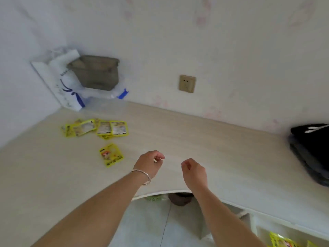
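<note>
Both my hands hover over a pale wooden desk (204,139) near its curved front edge. My left hand (149,164), with a silver bangle on the wrist, has its fingers curled; a small pale speck shows at the fingertips and I cannot tell whether it is something held. My right hand (194,171) hangs with loosely curled fingers and holds nothing. One yellow packet (111,155) lies flat just left of my left hand. Several more yellow packets (96,128) lie in a loose overlapping row farther back on the left.
A white bag with blue ribbon (67,86) and a grey-brown bag (96,73) stand in the back left corner. A wall socket (187,83) sits above the desk. Dark folded fabric (313,152) lies at the right edge. More yellow packets (283,242) sit in a shelf below.
</note>
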